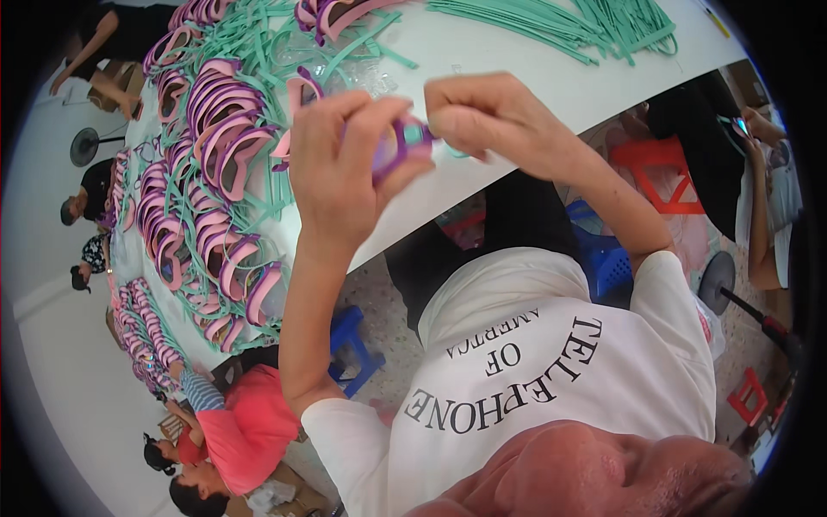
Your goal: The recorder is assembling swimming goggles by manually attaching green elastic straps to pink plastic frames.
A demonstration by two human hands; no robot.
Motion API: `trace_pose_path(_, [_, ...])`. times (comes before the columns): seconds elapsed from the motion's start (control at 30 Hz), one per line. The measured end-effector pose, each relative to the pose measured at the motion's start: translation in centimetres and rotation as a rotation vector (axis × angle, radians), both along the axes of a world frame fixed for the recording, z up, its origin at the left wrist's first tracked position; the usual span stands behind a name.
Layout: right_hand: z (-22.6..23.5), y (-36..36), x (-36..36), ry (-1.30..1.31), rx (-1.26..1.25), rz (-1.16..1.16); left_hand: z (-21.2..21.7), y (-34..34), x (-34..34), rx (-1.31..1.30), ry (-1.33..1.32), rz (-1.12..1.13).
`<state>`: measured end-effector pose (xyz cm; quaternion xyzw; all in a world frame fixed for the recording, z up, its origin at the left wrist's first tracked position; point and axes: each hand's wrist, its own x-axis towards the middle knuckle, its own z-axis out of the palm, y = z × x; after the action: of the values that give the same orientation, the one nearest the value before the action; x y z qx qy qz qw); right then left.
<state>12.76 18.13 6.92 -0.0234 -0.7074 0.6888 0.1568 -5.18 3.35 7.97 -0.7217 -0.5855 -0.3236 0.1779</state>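
Above the edge of the white table point(405, 228), my left hand point(336, 164) is closed around a pair of purple-and-pink goggles point(389, 159), its fingers covering much of them. A teal piece shows at the goggles' right end. My right hand point(495, 121) pinches at that same end, fingers folded in. A short bit of teal strap point(457, 153) comes out under it; its exact grip is partly hidden. Beyond my left hand, small clear plastic pieces point(375, 79) lie on the table beside more pink-and-purple goggles point(340, 15).
Rows of nested goggles point(228, 129) with tangled teal straps cover the table's left. Bundled flat teal straps point(534, 30) lie at the far side. Below are blue stools point(353, 349) and a red stool point(659, 177). Several people sit or stand along the left; another is at right.
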Motion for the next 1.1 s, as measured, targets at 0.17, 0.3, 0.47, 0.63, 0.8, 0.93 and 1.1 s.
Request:
trace_pose_path(0.17, [0.0, -1.9, 7.1, 0.150, 0.064, 0.257, 0.0, -4.1, 2.1, 0.118, 0.225, -0.057])
trace_pose_path(0.3, [-1.7, -1.2, 6.4, -0.070, -0.062, 0.101, -2.4, -1.2, 2.0, 0.085, 0.224, -0.109])
trace_pose_path(0.47, [-6.1, 4.2, 2.8, -0.046, 0.643, -0.132, -3.5, 2.1, 0.8, 0.187, 0.204, -0.217])
trace_pose_path(0.63, [-9.3, 8.0, -2.3, 0.172, 0.895, -0.197, -3.7, 0.8, -3.2, -0.107, 0.269, -0.387])
trace_pose_path(0.8, [-7.1, 13.7, -5.4, 0.042, 0.890, -0.430, -1.4, -3.0, -6.7, -0.420, 0.431, -0.306])
trace_pose_path(0.93, [-6.3, 17.0, -6.7, -0.293, 1.065, -0.584, -0.3, -3.5, -5.0, -0.471, 0.468, -0.165])
trace_pose_path(1.1, [-5.7, 17.5, -7.4, -0.212, 1.122, -0.499, -3.0, -0.4, 1.3, -0.125, 0.041, 0.019])
